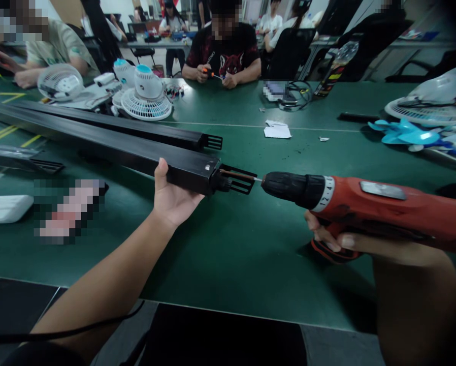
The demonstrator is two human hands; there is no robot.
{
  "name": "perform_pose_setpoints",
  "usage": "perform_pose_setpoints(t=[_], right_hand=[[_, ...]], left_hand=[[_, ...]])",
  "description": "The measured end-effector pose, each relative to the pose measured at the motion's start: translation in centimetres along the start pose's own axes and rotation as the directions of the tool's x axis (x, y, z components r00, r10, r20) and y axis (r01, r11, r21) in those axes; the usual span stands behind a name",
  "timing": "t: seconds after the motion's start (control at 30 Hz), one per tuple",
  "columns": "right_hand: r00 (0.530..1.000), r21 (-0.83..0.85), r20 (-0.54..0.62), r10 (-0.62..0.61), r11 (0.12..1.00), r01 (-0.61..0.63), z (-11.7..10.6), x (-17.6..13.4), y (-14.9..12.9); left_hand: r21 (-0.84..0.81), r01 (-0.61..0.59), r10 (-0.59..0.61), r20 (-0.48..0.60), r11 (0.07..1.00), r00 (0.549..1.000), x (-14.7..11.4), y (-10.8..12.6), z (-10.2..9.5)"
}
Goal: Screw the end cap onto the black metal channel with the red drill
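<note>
My left hand [172, 201] grips a long black rectangular tube [136, 147] from beneath near its right end, thumb up along the near side. A slotted black bracket [245, 182] sticks out of that end. My right hand [330, 239] is wrapped around the grip of a red and black power drill [380, 203], which points left. The drill's thin bit [247, 177] reaches over the bracket toward the tube's end; whether its tip touches anything I cannot tell. Behind lies a second black tube [167, 133] with a similar slotted end.
White fan parts [146, 99] stand at the back left, and blue fan blades [406, 133] lie at the right. A phone [73, 208] rests at left. Paper [277, 129] and a bottle [334, 71] are farther back. A person [224, 51] sits opposite with an orange-handled screwdriver.
</note>
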State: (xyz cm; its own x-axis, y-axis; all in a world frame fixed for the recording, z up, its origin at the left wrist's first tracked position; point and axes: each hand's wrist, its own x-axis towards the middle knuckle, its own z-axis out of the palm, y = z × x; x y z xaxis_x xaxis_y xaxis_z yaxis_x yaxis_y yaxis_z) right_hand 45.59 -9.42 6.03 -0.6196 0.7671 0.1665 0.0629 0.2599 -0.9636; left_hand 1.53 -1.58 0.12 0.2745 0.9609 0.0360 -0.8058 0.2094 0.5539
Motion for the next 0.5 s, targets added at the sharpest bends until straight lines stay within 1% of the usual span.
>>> perform_pose_setpoints(t=[0.13,0.33,0.5], right_hand=[[1.000,-0.001,-0.005,0.012,1.000,-0.012,-0.08,0.02,-0.09],[0.999,-0.011,0.023,0.030,0.999,-0.030,-0.31,0.17,-0.14],[0.999,0.024,-0.023,0.023,0.999,-0.022,0.15,-0.09,0.07]], left_hand=[[0.003,-0.014,0.014,0.000,1.000,1.000,0.03,-0.12,0.02],[0.004,-0.008,0.008,0.007,1.000,1.000,0.10,-0.10,-0.27],[-0.002,-0.004,0.004,0.003,1.000,1.000,0.02,-0.12,-0.14]])
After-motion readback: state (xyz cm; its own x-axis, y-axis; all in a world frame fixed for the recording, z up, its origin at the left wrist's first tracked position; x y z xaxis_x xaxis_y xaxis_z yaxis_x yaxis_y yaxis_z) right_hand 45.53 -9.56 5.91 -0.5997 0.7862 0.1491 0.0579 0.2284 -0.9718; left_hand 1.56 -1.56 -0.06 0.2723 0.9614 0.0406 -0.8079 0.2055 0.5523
